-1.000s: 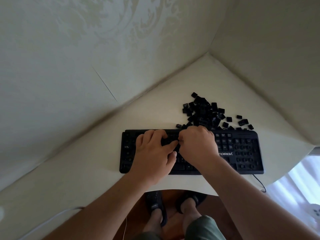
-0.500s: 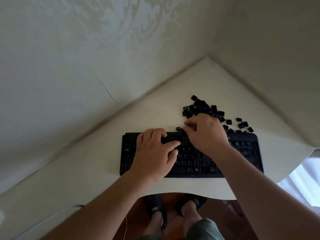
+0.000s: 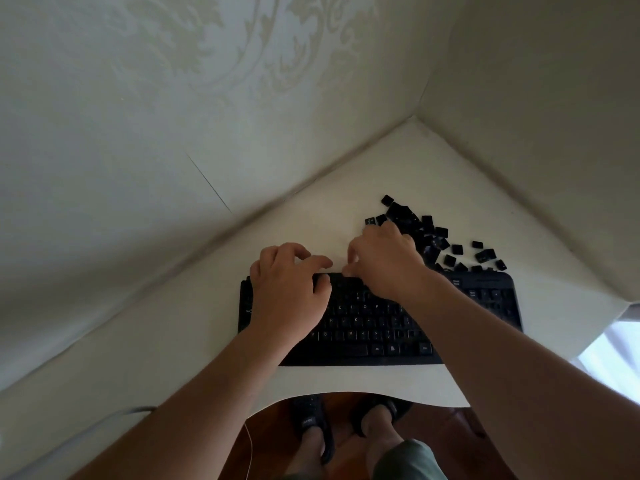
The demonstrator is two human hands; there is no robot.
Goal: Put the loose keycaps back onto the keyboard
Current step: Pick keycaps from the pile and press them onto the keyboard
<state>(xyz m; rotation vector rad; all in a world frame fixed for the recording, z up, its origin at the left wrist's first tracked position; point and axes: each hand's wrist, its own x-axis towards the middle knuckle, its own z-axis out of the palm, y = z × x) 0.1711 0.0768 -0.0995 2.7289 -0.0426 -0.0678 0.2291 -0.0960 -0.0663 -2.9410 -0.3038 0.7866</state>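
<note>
Black plastic loose keycaps [image 3: 429, 233] lie heaped on the pale surface [image 3: 194, 341] just beyond the black keyboard [image 3: 381, 327], touching the right hand [image 3: 384, 259]; whether its curled grip holds one, I cannot tell. Left hand [image 3: 287, 289] rests relaxed on the keyboard.

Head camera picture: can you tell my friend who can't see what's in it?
A person's right hand reaches into a pile of loose black keycaps behind a black keyboard, while the left hand rests on the keyboard's left side, on a white corner desk.
</note>
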